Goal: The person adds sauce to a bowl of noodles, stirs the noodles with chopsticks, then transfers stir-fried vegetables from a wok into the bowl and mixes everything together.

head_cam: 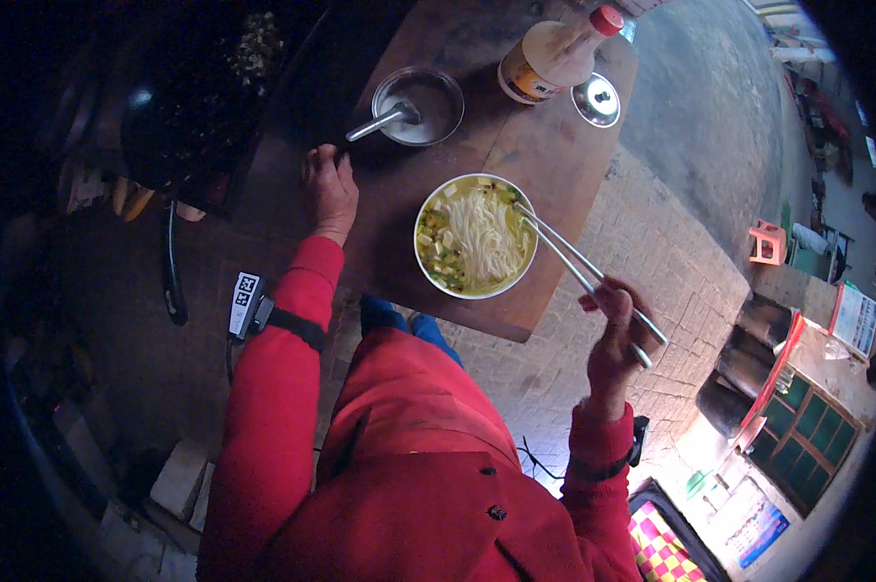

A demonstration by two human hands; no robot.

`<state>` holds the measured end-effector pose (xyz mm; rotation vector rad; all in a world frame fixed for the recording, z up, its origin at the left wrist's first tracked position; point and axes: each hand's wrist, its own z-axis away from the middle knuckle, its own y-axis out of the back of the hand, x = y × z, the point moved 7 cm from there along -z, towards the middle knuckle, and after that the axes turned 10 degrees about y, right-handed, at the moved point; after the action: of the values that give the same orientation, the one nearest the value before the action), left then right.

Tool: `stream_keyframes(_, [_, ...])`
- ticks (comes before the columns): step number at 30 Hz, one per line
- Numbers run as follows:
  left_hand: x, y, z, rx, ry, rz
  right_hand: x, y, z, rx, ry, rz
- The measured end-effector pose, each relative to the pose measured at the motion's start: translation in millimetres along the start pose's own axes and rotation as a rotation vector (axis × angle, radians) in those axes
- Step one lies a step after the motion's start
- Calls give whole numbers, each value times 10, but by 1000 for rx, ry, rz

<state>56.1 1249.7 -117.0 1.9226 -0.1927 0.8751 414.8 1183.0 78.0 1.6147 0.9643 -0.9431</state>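
Observation:
On the wooden table stands a white bowl (417, 254) of pale noodles (482, 236) in yellowish broth, with tofu-like cubes and green bits. My right hand (618, 327) holds a pair of metal chopsticks (565, 251) off the table's right side; their tips reach into the bowl at its upper right rim. My left hand (330, 190) is at the table's left edge, its fingers bent and partly hidden; whether it grips anything is unclear. Just beyond it is a metal pot (458, 109) containing something whitish, a metal-handled spoon (376, 125) leaning over its rim.
A red-capped plastic bottle (547, 62) and a shiny metal lid (596, 100) sit at the table's (482, 320) far end. To the left, a dark wok (183, 138) holds chopped food, its black handle (172, 269) sticking out towards me. Brick paving (649, 240) lies to the right.

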Motion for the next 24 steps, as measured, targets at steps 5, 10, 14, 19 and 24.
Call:
stream_keyframes(5, [2,6,4,19,-8,-2,-15,-250,30,-118,69,19])
stream_keyframes(10, [-33,-24,-4,-11,36,3,-165,-270,146,-263,140,163])
stream_keyframes(14, [-25,-8,-1,-17,42,-4,-234,27,203,-122,-31,-109])
stream_keyframes(19, [4,0,-16,-13,41,78,-220,293,172,13,-33,9])
stream_keyframes(24, [5,7,-31,26,77,25,6,95,212,49,-88,-76])
